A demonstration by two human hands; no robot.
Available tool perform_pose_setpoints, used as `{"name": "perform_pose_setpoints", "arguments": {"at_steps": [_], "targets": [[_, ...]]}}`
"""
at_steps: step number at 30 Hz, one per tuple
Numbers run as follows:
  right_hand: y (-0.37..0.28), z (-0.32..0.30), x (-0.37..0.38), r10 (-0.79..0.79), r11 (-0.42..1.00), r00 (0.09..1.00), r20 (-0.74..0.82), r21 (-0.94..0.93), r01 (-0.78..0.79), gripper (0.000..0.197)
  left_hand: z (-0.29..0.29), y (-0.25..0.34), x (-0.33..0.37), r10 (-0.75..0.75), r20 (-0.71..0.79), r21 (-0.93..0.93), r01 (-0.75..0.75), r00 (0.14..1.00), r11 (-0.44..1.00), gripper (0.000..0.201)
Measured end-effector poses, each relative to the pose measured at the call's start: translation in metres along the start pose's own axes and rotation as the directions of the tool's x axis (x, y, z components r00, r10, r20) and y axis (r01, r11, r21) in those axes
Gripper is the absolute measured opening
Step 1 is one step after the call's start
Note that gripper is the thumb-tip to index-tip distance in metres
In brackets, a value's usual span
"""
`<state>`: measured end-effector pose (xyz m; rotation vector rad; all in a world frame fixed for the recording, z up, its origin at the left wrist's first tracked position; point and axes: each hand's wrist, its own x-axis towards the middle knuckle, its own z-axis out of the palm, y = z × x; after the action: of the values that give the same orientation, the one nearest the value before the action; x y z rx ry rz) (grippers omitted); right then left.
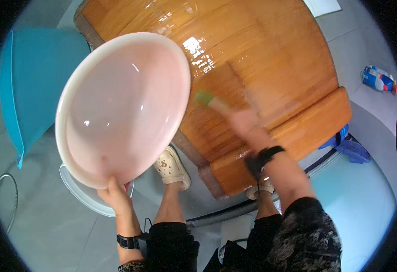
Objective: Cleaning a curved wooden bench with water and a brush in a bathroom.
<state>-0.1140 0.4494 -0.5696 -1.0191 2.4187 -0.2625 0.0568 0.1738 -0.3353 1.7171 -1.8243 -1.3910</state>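
My left hand point(116, 198) grips the near rim of a large pale pink basin point(121, 109) with a white edge. The basin is tilted with its hollow toward me, and its right side overlaps the view of the wooden panel. Bright wet highlights show inside it; whether it holds water, I cannot tell. Over the wet orange-brown wooden panel point(275, 45), my right hand point(244, 122) is closed on a light-handled tool with a green end point(204, 97). Motion blurs the tool and that hand, so its exact kind does not show.
A turquoise tub point(48, 77) stands at the left. Beneath the basin is a white bucket point(87, 199). A grey hose point(12, 195) lies on the tiles. Blue-and-white bottles point(377, 79) are at the right, above a blue object point(355, 149). My feet wear cream clogs point(173, 167).
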Motion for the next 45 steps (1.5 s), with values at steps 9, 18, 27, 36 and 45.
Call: {"name": "perform_pose_setpoints", "arguments": {"at_steps": [9, 18, 27, 36, 45], "targets": [[-0.06, 0.058, -0.04, 0.135, 0.965, 0.944, 0.301, 0.177, -0.194, 0.044, 0.027, 0.0, -0.004, -0.072, -0.031, -0.147, 0.066, 0.997, 0.987, 0.046], [-0.027, -0.003, -0.053, 0.067, 0.994, 0.905, 0.42, 0.054, -0.099, 0.046, 0.002, -0.034, -0.001, -0.093, -0.057, -0.18, 0.081, 0.994, 0.98, 0.045], [0.058, -0.03, -0.068, 0.469, 0.879, 0.881, 0.057, -0.131, -0.459, 0.045, 0.001, -0.035, -0.004, -0.103, -0.014, -0.224, 0.098, 0.995, 0.97, 0.035], [0.081, -0.025, -0.055, 0.333, 0.926, 0.934, -0.131, -0.141, -0.35, 0.046, 0.011, -0.024, 0.004, -0.067, 0.072, -0.044, 0.07, 0.995, 0.997, 0.044], [0.088, -0.057, -0.029, 0.313, 0.942, 0.949, 0.021, -0.137, -0.308, 0.037, 0.024, -0.002, 0.007, -0.124, 0.13, -0.127, 0.141, 0.984, 0.982, 0.053]]}}
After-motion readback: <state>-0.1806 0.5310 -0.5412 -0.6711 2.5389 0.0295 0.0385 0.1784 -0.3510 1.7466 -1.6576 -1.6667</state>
